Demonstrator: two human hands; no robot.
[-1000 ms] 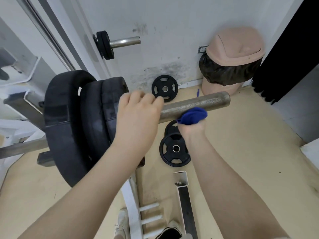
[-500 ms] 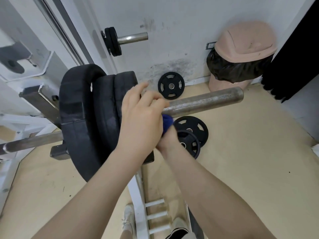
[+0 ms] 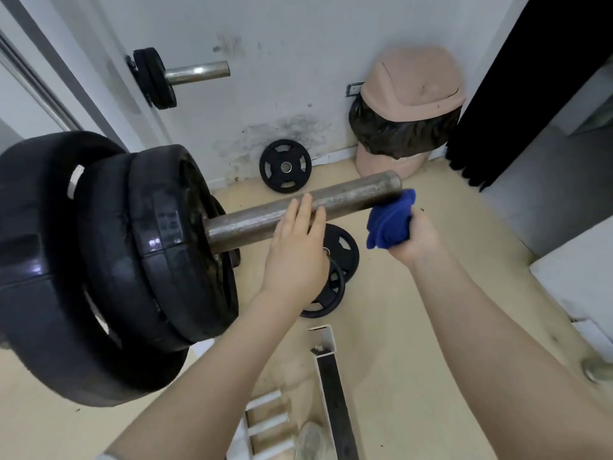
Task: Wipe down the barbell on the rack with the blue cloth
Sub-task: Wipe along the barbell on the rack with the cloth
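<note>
Barbell (image 3: 331,202) sleeve sticks out horiz to the right of the black plates (image 3: 159,247), bare end toward the bin. Blue cloth (image 3: 389,222) bunched in right hand (image 3: 414,237), fingers curled round it, cloth top just at/under the sleeve tip; contact w/ metal unclear. Left hand (image 3: 295,247) mid-sleeve, fingers (image 3: 303,210) straight and close together, tips on the bar. Loose plates (image 3: 335,260) on floor below, one (image 3: 285,166) leaning on wall, pink bin (image 3: 408,111) in corner.
</note>
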